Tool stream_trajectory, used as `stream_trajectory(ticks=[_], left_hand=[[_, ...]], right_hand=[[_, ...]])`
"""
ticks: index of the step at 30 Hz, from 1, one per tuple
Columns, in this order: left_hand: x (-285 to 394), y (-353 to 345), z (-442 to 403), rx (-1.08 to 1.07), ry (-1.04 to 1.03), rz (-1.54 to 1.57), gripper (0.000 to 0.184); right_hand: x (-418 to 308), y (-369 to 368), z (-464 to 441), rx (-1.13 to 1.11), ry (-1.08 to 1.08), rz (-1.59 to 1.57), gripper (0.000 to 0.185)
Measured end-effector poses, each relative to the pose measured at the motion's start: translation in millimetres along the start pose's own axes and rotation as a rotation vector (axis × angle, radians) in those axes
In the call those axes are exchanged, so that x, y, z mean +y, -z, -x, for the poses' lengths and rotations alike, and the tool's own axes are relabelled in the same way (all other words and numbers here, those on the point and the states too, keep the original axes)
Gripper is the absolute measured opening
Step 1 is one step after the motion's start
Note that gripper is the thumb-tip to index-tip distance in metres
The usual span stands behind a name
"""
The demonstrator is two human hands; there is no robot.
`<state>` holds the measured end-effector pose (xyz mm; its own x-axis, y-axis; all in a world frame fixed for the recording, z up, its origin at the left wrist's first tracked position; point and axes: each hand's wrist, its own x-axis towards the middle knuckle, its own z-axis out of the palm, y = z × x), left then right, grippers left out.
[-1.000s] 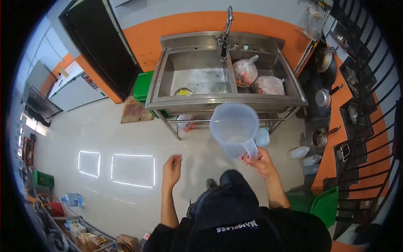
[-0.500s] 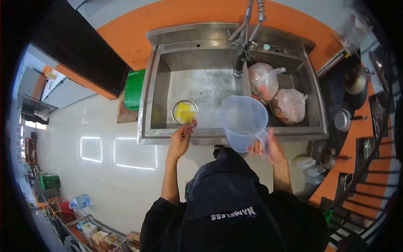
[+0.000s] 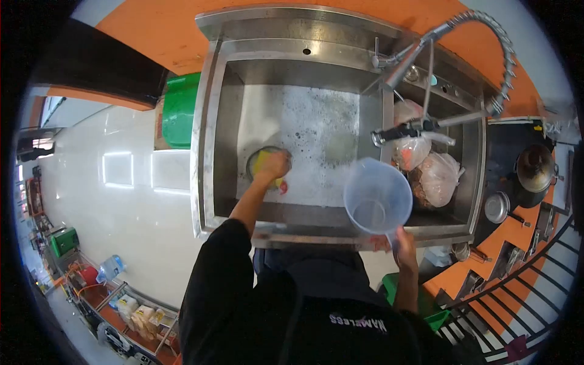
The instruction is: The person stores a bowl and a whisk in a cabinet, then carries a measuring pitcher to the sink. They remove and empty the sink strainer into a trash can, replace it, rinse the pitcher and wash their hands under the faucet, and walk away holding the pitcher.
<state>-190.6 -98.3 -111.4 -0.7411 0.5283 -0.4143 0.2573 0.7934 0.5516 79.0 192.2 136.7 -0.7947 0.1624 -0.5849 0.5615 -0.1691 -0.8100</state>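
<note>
My left hand (image 3: 277,165) reaches into a round metal bowl (image 3: 250,163) in the left basin, its fingers closed around a yellow sponge (image 3: 261,160). The hand hides most of the bowl and the fingertips. A small red thing (image 3: 283,188) shows just below the hand; its kind is unclear. My right hand (image 3: 406,249) grips the handle of a translucent plastic measuring jug (image 3: 378,198) at the front rim of the sink. The jug's wide mouth faces up toward me, and no contents can be made out.
Foamy water (image 3: 316,131) covers the floor of the left basin. Two filled plastic bags (image 3: 439,178) lie in the right basin. A spring-hose faucet (image 3: 420,129) hangs over the divider. A green bin (image 3: 180,112) stands left of the sink; pans (image 3: 535,167) are at right.
My left hand has moved from beside the bowl into it, onto the sponge. My right hand still holds the jug, now tilted more upright. The view has shifted, and the faucet appears farther right.
</note>
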Motion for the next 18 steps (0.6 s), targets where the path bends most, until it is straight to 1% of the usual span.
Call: stream_trajectory(ticks=[1,3,6,8,9,12,13,15,18], left_hand=[[-1,-15,-27,-0.094,0.009,-0.066,0.029],[-1,-42,-74,-0.306,0.113,-0.237,0.034],[-2,-62,-119,-0.447,0.088,-0.436,0.039],[-9,-78,-134,-0.386,0.117,-0.458,0.041],[-14,-93,-139,-0.353,0.127,-0.472,0.042],[-32,-118,-134,-0.309,0.029,-0.630,0.043],[-35,-123,-140,-0.409,0.058,-0.598,0.042],[-9,-80,-137,-0.612,0.122,-0.526,0.039],[-22,-96,-134,-0.586,0.072,-0.492,0.046]], right_hand=[[6,4,4,0.022,-0.033,-0.009,0.066],[1,-9,17,0.195,-0.065,-0.057,0.067],[-8,-29,17,0.300,-0.080,-0.085,0.068],[-9,-42,18,0.397,-0.102,-0.131,0.068],[-7,-44,18,0.400,-0.102,-0.156,0.067],[-4,-56,13,0.404,-0.109,-0.260,0.065],[-4,-58,9,0.409,-0.142,-0.235,0.066],[-6,-64,4,0.414,-0.216,-0.181,0.068],[0,-65,5,0.384,-0.207,-0.180,0.070]])
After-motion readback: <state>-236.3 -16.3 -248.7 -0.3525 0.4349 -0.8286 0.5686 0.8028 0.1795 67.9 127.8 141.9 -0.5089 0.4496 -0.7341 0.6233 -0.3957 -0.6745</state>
